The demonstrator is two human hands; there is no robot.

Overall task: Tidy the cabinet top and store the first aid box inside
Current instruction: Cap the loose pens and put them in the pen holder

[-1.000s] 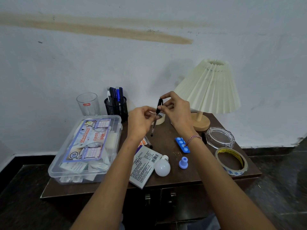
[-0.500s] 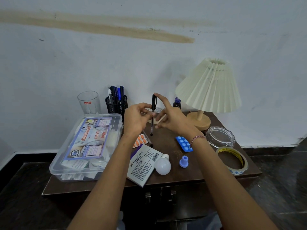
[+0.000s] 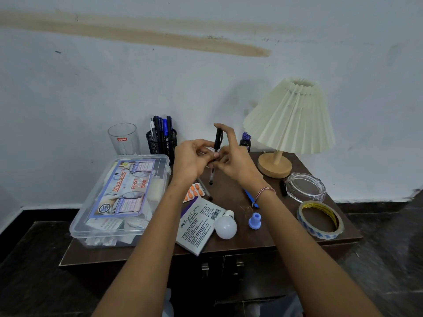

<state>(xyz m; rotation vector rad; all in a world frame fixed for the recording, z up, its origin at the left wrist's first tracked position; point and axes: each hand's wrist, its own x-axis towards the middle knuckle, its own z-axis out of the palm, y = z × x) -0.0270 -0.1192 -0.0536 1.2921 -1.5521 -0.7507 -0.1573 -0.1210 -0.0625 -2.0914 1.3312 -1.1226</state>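
Note:
A black pen [image 3: 217, 147] stands upright above the dark wooden cabinet top [image 3: 231, 191], tip down. My left hand [image 3: 192, 159] grips its middle. My right hand [image 3: 231, 156] touches the pen too, with one finger pressing on the cap at the top. The clear plastic first aid box [image 3: 121, 197], lid shut, lies on the left part of the top, overhanging the left edge. A black mesh pen holder [image 3: 162, 143] with several pens stands behind the box against the wall.
On the top lie an orange pill strip [image 3: 193, 193], a loose pen [image 3: 203, 188], a stamp pad box [image 3: 199, 223], a white bulb [image 3: 225, 226], a blue cap [image 3: 254, 221], a tape roll [image 3: 320, 219], a glass ashtray [image 3: 305, 187], a lamp [image 3: 288, 124], a small bottle [image 3: 245, 141] and a drinking glass [image 3: 123, 138].
Both hands with the pen moved slightly left and up; the pen turned from tilted to upright, and my right finger now presses down on its cap.

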